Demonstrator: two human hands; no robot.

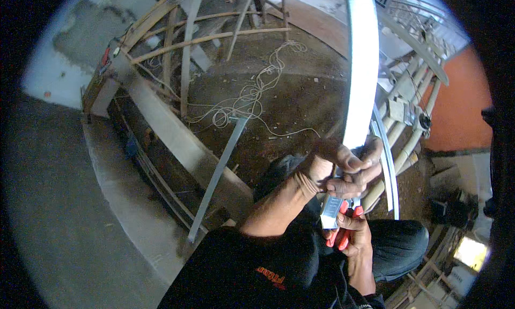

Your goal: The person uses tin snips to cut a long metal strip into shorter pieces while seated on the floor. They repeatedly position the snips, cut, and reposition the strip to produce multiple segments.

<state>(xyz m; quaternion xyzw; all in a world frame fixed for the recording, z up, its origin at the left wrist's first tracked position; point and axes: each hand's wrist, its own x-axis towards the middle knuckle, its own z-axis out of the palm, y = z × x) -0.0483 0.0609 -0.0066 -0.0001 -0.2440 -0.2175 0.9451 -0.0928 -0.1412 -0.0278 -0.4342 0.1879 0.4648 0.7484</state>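
A long, shiny metal profile rises from my lap toward the top of the view. My left hand is wrapped round it near its lower end, which shows below my fingers. Just under that hand, my right hand is closed round the red handles of snips. The head of the snips lies against the profile's lower end, partly hidden, so I cannot tell whether the jaws bite into it.
Another metal strip leans across a wooden beam on the left. A tangled pale cable lies on the dirt floor ahead. Bamboo poles and more metal strips stand close on the right.
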